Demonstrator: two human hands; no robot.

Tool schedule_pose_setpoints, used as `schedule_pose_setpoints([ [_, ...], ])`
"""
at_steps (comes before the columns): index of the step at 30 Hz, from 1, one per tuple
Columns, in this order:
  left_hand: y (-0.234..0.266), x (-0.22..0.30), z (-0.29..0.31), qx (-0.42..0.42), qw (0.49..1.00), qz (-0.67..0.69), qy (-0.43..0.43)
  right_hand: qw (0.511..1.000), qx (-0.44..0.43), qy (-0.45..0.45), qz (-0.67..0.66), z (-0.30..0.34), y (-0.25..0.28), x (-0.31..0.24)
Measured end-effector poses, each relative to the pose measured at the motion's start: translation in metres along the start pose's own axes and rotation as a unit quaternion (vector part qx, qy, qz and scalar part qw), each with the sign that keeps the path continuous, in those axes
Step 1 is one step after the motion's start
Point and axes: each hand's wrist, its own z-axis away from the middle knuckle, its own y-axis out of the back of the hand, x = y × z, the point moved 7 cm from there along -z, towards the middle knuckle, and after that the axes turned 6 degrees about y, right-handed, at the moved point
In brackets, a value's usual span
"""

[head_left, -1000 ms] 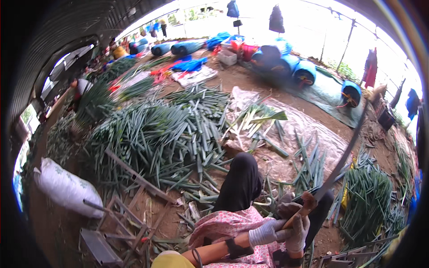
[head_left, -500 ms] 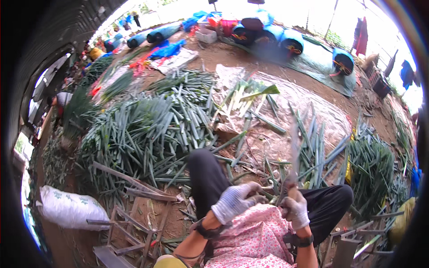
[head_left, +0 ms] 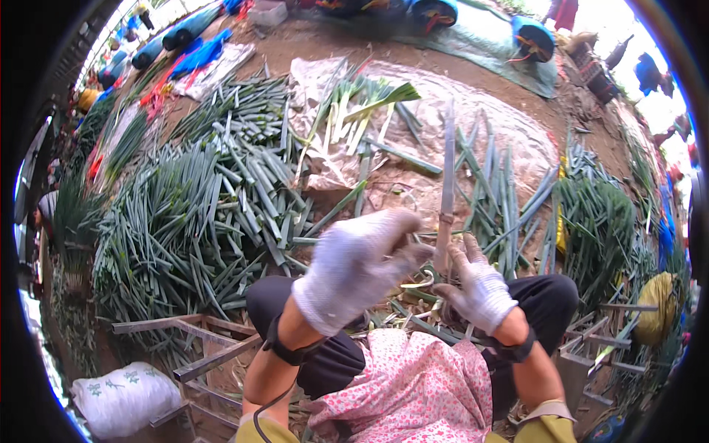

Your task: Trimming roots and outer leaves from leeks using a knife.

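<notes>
A long-bladed knife (head_left: 448,166) points away from me, its blade upright in the head view. My right hand (head_left: 484,293), in a whitish knit glove, is closed at the knife's handle, with the fingers loosely bent. To the left of the handle is my left hand (head_left: 343,269), gloved too and somewhat blurred. Its fingers and thumb are parted, and nothing shows between them. Beyond the knife, cut green leek stalks (head_left: 502,192) lie on a pale sheet (head_left: 517,140). Trimmings (head_left: 421,280) are scattered on the ground between my knees.
A large heap of leeks (head_left: 199,214) is at the left; another bundle (head_left: 598,207) lies at the right. Leeks with white stems (head_left: 347,111) rest on the sheet. A metal frame (head_left: 214,347) and white sack (head_left: 125,399) stand near left, a stool (head_left: 598,347) near right.
Both hands have risen from my lap and moved forward, the knife with them. The left hand has come up more. The view has tilted downward and shifted to the right.
</notes>
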Motion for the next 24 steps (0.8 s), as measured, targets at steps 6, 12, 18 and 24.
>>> schedule_pose_setpoints([
  [6, -0.094, -0.170, -0.077, -0.081, 0.985, -0.152, 0.023, 0.953, -0.222, 0.170, -0.120, -0.163, -0.030, 0.049],
  [12, -0.138, -0.331, -0.123, -0.248, 0.948, -0.141, 0.141, 0.941, -0.318, 0.097, -0.063, -0.303, -0.087, 0.129],
  [18, -0.086, -0.403, -0.186, -0.244, 0.933, -0.222, 0.143, 0.930, -0.367, 0.017, -0.021, -0.396, -0.092, 0.189],
  [24, 0.053, -0.320, -0.138, -0.090, 0.898, -0.082, 0.422, 0.957, -0.283, 0.062, -0.004, -0.335, 0.002, -0.006],
])
